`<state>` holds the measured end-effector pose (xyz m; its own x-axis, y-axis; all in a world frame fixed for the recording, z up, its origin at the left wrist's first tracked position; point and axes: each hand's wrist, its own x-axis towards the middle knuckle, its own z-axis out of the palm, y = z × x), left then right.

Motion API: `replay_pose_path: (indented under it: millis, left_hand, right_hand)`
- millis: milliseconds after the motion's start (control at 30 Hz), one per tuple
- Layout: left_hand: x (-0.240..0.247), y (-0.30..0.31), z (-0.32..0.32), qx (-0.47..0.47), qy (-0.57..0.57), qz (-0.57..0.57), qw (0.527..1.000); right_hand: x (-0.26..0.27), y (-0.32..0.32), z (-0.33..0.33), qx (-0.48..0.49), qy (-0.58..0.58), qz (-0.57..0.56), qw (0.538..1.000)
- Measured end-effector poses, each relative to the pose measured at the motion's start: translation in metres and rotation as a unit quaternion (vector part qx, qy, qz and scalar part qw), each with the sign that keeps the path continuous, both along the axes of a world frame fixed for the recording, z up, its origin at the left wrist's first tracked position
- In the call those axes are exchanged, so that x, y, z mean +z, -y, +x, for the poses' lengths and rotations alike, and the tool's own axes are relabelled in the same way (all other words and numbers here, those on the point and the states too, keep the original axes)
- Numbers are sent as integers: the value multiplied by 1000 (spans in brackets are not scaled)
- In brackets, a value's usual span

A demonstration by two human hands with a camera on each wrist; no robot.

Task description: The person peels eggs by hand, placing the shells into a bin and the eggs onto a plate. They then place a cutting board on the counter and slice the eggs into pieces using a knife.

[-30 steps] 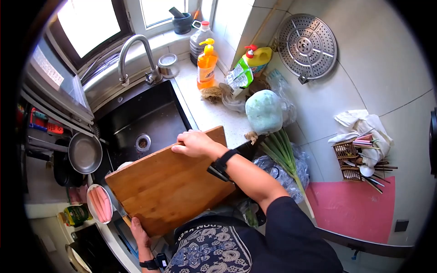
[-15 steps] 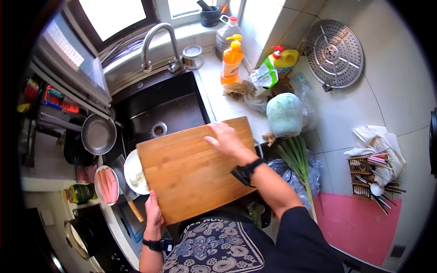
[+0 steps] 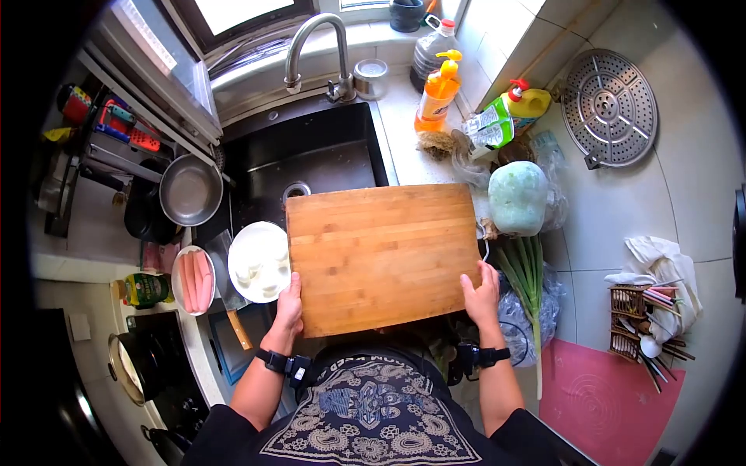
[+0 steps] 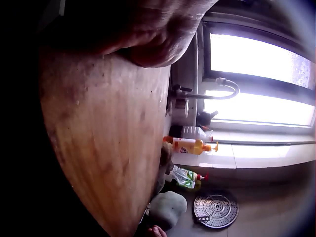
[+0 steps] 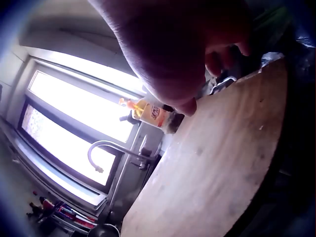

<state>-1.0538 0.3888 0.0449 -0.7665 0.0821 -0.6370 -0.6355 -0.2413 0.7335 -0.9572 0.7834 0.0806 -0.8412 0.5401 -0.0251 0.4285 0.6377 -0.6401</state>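
A wooden cutting board (image 3: 381,256) lies level across the front of the sink, before the person's body. My left hand (image 3: 289,309) grips its left edge, thumb on top and the fingers hidden beneath. At the board's right edge is my right hand (image 3: 483,295), thumb at the rim and fingers loosely spread outside it. The right wrist view has the thumb (image 5: 185,106) right at the board's edge. Beside the left hand stands a white bowl (image 3: 260,295) with pale, rounded pieces in it. A wood-handled cleaver (image 3: 238,328) lies left of the bowl.
Behind the board is a black sink (image 3: 256,167) with a faucet (image 3: 342,58). Pink sausages (image 3: 194,281) fill a dish at left. A winter melon (image 3: 517,198), green onions (image 3: 522,272) and an orange soap bottle (image 3: 437,101) stand or lie right. A pan (image 3: 191,190) hangs left.
The board has turned from tilted to level and squared up before the body. My right hand has moved from its far edge to its right edge; the left stays on the left edge.
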Motion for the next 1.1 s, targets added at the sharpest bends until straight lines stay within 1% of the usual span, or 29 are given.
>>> replay_pose_path:
  millis: [67, 100, 167, 233, 267, 333, 367, 400, 467, 500, 533, 600, 667, 700, 767, 833, 933, 1000, 1033, 1067, 1100]
  left_hand:
    - [0, 0, -4, 2, 7, -15, 1000]
    - [0, -1, -4, 1, 11, -22, 1000]
    - [-9, 2, -3, -2, 22, 12, 1000]
    - [-18, 2, -2, -2, 26, 34, 999]
    - [-21, 2, -3, 2, 25, 38, 999]
    - [-20, 1, -2, 5, 24, 42, 999]
    - [-15, 0, -3, 5, 24, 43, 999]
    - [-12, -1, -3, 7, 24, 43, 999]
    - [-17, -3, -3, 8, 29, 53, 998]
    - [-22, -1, -3, 14, 29, 53, 998]
    - [-29, -1, -3, 23, 26, 18, 999]
    - [-19, -9, -2, 39, 34, 1, 999]
    - [-22, -8, -2, 25, 40, 4, 999]
    - [-25, -8, -2, 15, 43, 7, 999]
    - [-27, -12, -3, 23, 42, 16, 999]
    - [-40, -10, -1, 21, 49, 20, 998]
    - [-50, -12, 2, 29, 74, 13, 997]
    - [-48, -12, 3, 34, 93, -8, 995]
    - [-45, -14, 3, 32, 104, -16, 994]
    - [-43, -16, 3, 30, 108, -42, 993]
    - [-53, -14, 3, 34, 106, -22, 994]
  right_hand:
    - [-15, -6, 8, -41, -6, 16, 999]
    - [-21, -13, 7, -64, 21, -13, 998]
    - [-44, -32, 3, -129, 33, -95, 987]
    - [-48, -47, -7, -193, 67, -198, 959]
    - [-48, -54, -15, -190, 64, -220, 955]
    - [-67, -77, -27, -179, 61, -267, 945]
    - [-77, -87, -34, -147, 28, -234, 961]
    - [-60, -89, -44, -153, 43, -223, 962]
    - [-73, -120, -60, -91, 10, -302, 949]
    - [-66, -119, -65, -99, 20, -338, 936]
    - [-52, -116, -69, -107, 30, -374, 921]
    - [-30, -107, -74, -143, 56, -412, 898]
    - [-31, -108, -72, -147, 45, -416, 896]
    - [-29, -106, -73, -175, 46, -410, 894]
    - [-40, -114, -71, -177, 33, -401, 898]
    - [-43, -115, -71, -181, 23, -404, 896]
    - [-47, -119, -69, -180, 3, -421, 889]
    - [-56, -123, -70, -177, -5, -428, 886]
    - [-62, -129, -70, -188, 6, -413, 891]
    - [-65, -128, -69, -197, -21, -426, 883]
    - [-73, -133, -69, -212, -20, -426, 879]
